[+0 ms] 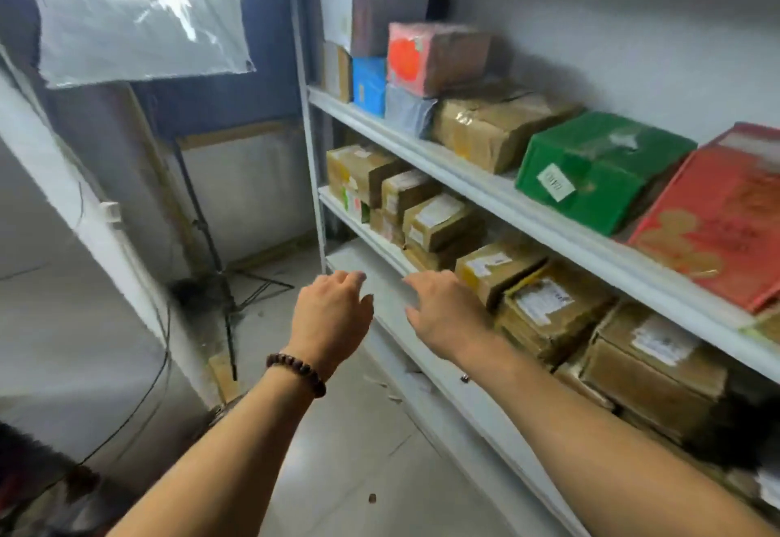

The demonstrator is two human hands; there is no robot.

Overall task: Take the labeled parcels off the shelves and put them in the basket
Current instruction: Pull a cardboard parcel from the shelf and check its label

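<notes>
Over on the left, a black tripod stand (201, 224) with its legs spread on the pale tiled floor (346, 431). Above it hangs a crinkled clear plastic sheet (139, 12), catching the light. A thin black cable (165, 350) curves down the slanted white beam (63, 198) — small white box (110, 211) fixed on it.

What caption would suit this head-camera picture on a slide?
Left hand and right hand, both empty, reach toward labeled parcels on the white shelves.

Taped cardboard parcels (553, 317), painted shelves (485, 194)
</notes>
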